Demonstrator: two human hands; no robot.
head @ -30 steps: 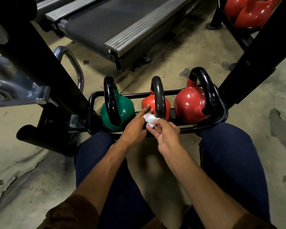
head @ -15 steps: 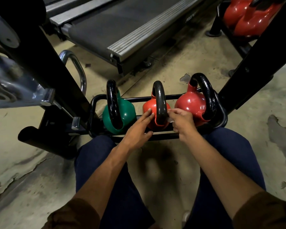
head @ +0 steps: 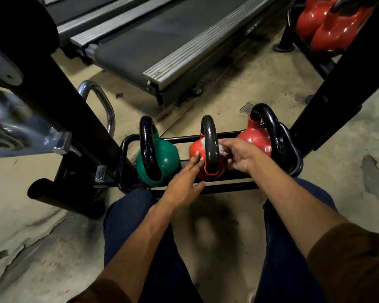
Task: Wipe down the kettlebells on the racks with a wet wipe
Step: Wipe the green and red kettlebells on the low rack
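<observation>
Moved: the right hand [head: 239, 155] had carried the wet wipe [head: 222, 149] from in front of the middle red kettlebell [head: 192, 148] round to the right side of its black handle [head: 210, 136]; the left hand [head: 184, 182] had let the wipe go and shifted to the bell's left flank
Left hand: fingers straight and close together, tips touching the red body, apparently steadying it
Right hand: fingers curled, pinching the wipe against the handle
Wipe's place: bunched between the right fingers and the handle, with a white scrap showing through the loop on the other side
Done so far: judged early to midway; the middle bell's handle was being wiped
Left to do: likely the rest of that bell, perhaps the green kettlebell [head: 166, 156] and the right red kettlebell [head: 255, 138] on the same rack [head: 228, 186], and the far kettlebells [head: 328, 25] at upper right
Hard to tell: no sheen or streak marked which bells were already clean
Hidden: most of the wipe sat under the right fingers; the bells' far sides and bases were out of sight; the far kettlebells were cut off by the frame edge and a black post
</observation>
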